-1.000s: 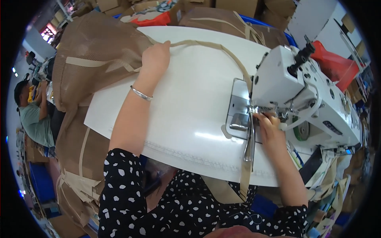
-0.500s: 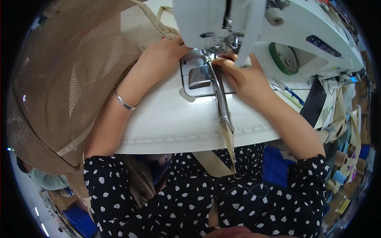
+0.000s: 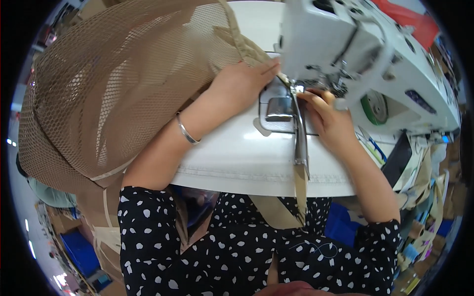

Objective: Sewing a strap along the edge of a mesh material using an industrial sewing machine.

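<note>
Brown mesh fabric (image 3: 123,84) with a tan bound edge (image 3: 243,47) spreads across the left of a white sewing machine (image 3: 321,44). My left hand (image 3: 239,89), a silver bangle at its wrist, rests with fingers together on that edge, just left of the presser foot (image 3: 295,89). To the foot's right, my right hand (image 3: 332,118) has its fingers curled inward close to the needle area; what they pinch is hidden. A tan strip (image 3: 300,190) runs up from my lap into a metal folder guide (image 3: 300,143) in front of the foot.
Right of my right hand lie blue-handled scissors (image 3: 377,150) and a black flat piece (image 3: 397,159). A green-rimmed disc (image 3: 374,107) sits by the machine's body. A printed ruler (image 3: 237,175) follows the table's front edge. Scraps and rolls (image 3: 417,229) crowd the right.
The whole view has shifted, so machine and hands appear farther right and lower. My left fingertips sit farther behind the needle, with the mesh edge. My right hand stays beside the foot.
</note>
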Motion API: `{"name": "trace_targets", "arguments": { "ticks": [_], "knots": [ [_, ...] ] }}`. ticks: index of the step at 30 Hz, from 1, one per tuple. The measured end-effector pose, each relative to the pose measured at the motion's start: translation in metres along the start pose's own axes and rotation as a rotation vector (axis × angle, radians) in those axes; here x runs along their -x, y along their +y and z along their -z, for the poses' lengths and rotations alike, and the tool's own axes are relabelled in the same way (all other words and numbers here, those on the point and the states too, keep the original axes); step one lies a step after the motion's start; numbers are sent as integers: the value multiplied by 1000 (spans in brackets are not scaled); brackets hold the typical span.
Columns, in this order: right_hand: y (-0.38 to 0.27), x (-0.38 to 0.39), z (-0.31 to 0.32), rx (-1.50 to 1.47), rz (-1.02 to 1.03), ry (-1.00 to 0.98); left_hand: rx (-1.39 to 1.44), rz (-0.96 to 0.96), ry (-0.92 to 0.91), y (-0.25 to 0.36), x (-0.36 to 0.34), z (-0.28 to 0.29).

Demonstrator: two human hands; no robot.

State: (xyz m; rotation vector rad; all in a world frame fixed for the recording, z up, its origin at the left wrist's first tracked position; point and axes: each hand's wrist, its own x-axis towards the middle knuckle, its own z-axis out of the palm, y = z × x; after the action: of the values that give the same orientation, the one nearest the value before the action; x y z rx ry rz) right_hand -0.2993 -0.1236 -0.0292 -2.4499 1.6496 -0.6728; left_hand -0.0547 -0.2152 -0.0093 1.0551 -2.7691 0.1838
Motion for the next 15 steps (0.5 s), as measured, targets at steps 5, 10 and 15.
{"name": "trace_targets", "arguments": {
  "ticks": [5, 10, 15],
  "knots": [
    [-5, -4, -2, -45, -45, -29, 14, -7, -16, -6, 0, -15],
    [-6, -5, 3, -11, -35, -21, 48, -31, -35, -5, 3, -8],
    [-11, -8, 5, -35, 9, 2, 71, -1, -28, -2, 14, -4]
  ]
}}
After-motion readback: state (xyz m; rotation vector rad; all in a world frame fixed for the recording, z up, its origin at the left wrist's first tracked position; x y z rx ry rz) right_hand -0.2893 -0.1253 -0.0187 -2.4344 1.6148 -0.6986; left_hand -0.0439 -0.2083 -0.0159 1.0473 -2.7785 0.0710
